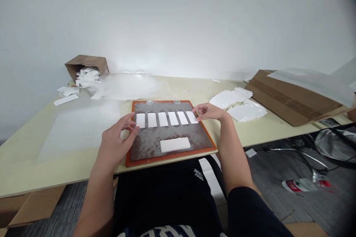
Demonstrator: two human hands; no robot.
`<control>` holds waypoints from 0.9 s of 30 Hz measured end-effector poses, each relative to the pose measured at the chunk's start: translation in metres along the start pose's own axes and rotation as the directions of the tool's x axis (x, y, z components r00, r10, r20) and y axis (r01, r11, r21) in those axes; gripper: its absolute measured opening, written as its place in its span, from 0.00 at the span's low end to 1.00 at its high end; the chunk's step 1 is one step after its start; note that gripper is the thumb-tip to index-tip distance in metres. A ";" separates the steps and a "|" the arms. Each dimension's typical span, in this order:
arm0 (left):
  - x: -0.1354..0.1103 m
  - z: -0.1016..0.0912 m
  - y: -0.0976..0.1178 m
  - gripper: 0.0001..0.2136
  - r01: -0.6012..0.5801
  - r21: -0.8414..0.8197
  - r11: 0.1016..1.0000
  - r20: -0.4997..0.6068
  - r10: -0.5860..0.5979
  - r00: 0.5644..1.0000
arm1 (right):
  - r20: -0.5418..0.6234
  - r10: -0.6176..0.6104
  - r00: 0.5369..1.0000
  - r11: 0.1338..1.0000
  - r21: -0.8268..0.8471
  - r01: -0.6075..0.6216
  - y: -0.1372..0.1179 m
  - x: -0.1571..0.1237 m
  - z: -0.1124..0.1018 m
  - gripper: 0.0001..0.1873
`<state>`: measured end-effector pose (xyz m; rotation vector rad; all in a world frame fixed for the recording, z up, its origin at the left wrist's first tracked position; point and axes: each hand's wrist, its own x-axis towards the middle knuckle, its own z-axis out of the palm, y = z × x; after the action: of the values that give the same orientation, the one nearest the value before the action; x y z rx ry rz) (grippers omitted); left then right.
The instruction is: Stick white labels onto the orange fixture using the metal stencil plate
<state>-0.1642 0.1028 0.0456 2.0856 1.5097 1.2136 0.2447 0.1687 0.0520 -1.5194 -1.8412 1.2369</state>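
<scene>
White cards (172,118) in one row, on orange-rimmed board (146,144) at front edge of the worktop (25,163), left hand (114,137) with fingers spread at leftmost card (140,120), right hand (213,112) with thumb and forefinger parted at rightmost card (191,117)

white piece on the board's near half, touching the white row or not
Apart: the head view shows dark board between the white piece and the white row.

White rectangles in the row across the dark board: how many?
6, side by side: leftmost rectangle by the left hand, four middle rectangles, rightmost rectangle by the right hand. None appears hidden.
</scene>
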 end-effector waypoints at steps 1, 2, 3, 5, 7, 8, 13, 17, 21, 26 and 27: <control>0.000 0.000 0.000 0.20 0.003 0.002 1.000 0.002 -0.003 1.000 | 0.006 -0.002 1.000 1.000 -0.006 0.002 -0.001 0.000 0.001 0.28; 0.000 0.000 0.000 0.20 0.006 0.004 1.000 0.003 -0.006 1.000 | 0.010 -0.002 1.000 1.000 -0.013 0.002 -0.001 0.000 0.002 0.27; 0.000 0.001 -0.001 0.20 0.008 0.007 1.000 0.002 -0.008 1.000 | 0.011 -0.001 1.000 1.000 -0.019 0.001 -0.002 0.001 0.002 0.27; 0.000 0.001 -0.001 0.20 0.008 0.008 1.000 -0.001 -0.008 1.000 | 0.012 0.008 1.000 1.000 -0.026 -0.008 -0.003 0.001 0.004 0.26; 0.000 0.001 0.000 0.20 0.006 0.009 1.000 -0.001 -0.006 1.000 | 0.010 0.022 1.000 0.999 -0.028 -0.021 -0.005 0.001 0.005 0.26; 0.000 0.001 0.000 0.20 0.005 0.009 1.000 0.000 -0.005 1.000 | 0.008 0.028 1.000 0.999 -0.026 -0.028 -0.005 0.001 0.005 0.26; 0.000 0.001 0.001 0.20 0.008 0.014 1.000 -0.007 -0.008 1.000 | 0.002 0.043 0.999 0.999 -0.024 -0.043 -0.004 0.002 0.006 0.26; 0.000 0.001 0.000 0.20 0.008 0.014 1.000 -0.002 -0.008 1.000 | 0.003 0.047 0.999 0.999 -0.017 -0.047 -0.001 0.005 0.006 0.26; 0.000 0.002 -0.001 0.20 0.009 0.013 1.000 -0.005 -0.009 1.000 | 0.014 0.051 0.999 0.998 -0.022 -0.051 0.001 0.007 0.005 0.27; 0.000 0.002 0.000 0.21 0.010 0.009 1.000 -0.006 -0.010 1.000 | 0.015 0.031 0.999 0.999 -0.040 -0.030 0.000 0.006 0.006 0.27; 0.000 0.002 0.000 0.21 0.010 0.010 1.000 -0.005 -0.010 1.000 | 0.007 0.022 1.000 0.999 -0.042 -0.021 -0.002 0.005 0.006 0.26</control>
<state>-0.1627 0.1029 0.0450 2.0796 1.5297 1.2114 0.2374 0.1712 0.0491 -1.5629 -1.8712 1.2219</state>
